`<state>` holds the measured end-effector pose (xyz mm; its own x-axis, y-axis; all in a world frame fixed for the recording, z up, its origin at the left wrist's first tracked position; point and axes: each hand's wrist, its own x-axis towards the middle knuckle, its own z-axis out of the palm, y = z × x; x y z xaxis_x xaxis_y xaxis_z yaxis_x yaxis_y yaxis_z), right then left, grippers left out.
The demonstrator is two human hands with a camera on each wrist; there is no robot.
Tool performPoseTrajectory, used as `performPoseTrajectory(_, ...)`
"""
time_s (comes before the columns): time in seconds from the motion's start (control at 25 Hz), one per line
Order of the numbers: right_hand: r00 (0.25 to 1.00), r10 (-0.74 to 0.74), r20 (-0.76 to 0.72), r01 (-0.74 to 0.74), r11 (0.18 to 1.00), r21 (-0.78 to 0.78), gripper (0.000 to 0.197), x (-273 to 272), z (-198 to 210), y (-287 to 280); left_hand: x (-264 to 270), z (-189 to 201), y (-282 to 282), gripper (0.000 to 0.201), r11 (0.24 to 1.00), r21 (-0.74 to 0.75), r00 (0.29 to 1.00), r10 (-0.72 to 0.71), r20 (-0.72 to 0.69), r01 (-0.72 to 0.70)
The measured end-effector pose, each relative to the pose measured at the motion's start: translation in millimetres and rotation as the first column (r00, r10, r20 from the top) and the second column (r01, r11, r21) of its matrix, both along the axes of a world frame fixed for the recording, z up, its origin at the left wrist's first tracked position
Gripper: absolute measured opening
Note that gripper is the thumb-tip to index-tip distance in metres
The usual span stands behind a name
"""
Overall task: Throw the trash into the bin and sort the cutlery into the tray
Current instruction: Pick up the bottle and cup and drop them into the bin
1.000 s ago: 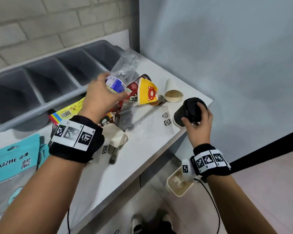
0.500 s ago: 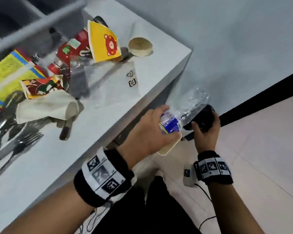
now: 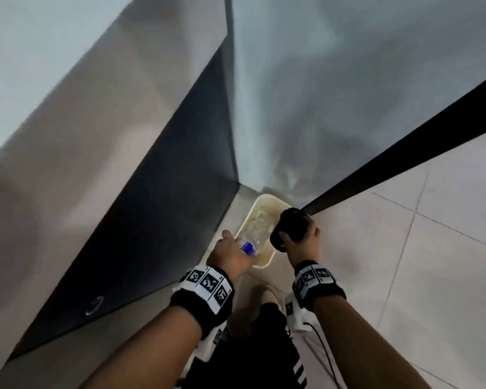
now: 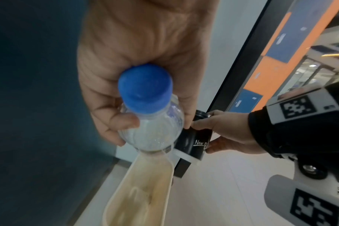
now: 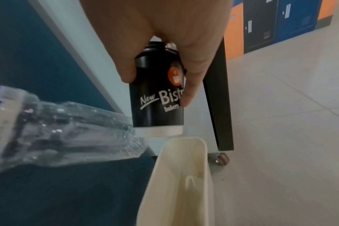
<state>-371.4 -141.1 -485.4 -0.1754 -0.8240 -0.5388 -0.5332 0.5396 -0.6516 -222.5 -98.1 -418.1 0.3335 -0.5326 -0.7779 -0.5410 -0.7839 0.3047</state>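
A cream bin (image 3: 274, 196) stands on the floor beside the table's side panel. My left hand (image 3: 236, 248) grips a crumpled clear plastic bottle (image 3: 249, 245) near its blue cap (image 4: 145, 90), and the bottle's base tilts down over the bin's rim (image 4: 169, 175). My right hand (image 3: 295, 237) holds a black paper cup (image 3: 288, 228) upside down, rim downward, just above the bin's far end (image 5: 184, 154). In the right wrist view the cup (image 5: 157, 97) reads "New Bistro" and the bottle (image 5: 68, 131) lies to its left. The cutlery and tray are out of view.
The table's dark side panel (image 3: 152, 220) rises left of the bin. A black bar (image 3: 404, 141) runs diagonally at the right, above a caster wheel (image 5: 222, 159). Pale floor tiles (image 3: 432, 248) spread to the right. My legs (image 3: 267, 332) are below the hands.
Both hands have dropped from table height to the bin on the floor, carrying the bottle and the cup. The tabletop with the remaining litter and cutlery has left the view.
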Motion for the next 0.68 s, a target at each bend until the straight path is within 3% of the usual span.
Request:
performPoseTrajectory(0.2, 0.998, 0.054, -0.022, -0.050, 0.987, 0.155, 0.069, 7.7, -89.8, -15.4, -8.7, -111.9, -23.1, 0.072, 0.997, 0.075, 1.000, -0.016, -0.005, 0.017)
performPoseTrajectory(0.36, 0.986, 0.152, -0.069, -0.135, 0.970, 0.202, 0.066, 17.0, -138.4, -26.6, -9.9, -164.4, -37.2, 0.073, 0.993, 0.105, 0.997, -0.054, 0.060, 0.048)
performPoseTrajectory(0.44, 0.981, 0.176, -0.077, -0.153, 0.957, 0.245, 0.067, 22.2, -159.0, -34.1, -11.7, -189.5, -42.3, 0.072, 0.995, 0.074, 0.998, -0.061, 0.017, 0.059)
performPoseTrajectory(0.56, 0.981, 0.184, -0.066, -0.151, 0.928, 0.340, 0.071, 20.3, -172.5, -39.4, -9.2, -204.0, -42.0, 0.062, 0.998, -0.006, 0.994, -0.069, -0.089, 0.069)
performPoseTrajectory(0.68, 0.976, 0.199, -0.089, -0.161, 0.933, 0.323, 0.052, 11.2, -148.6, -36.6, -6.5, -173.9, -36.7, 0.049, 0.995, -0.059, 0.994, -0.082, -0.067, 0.078)
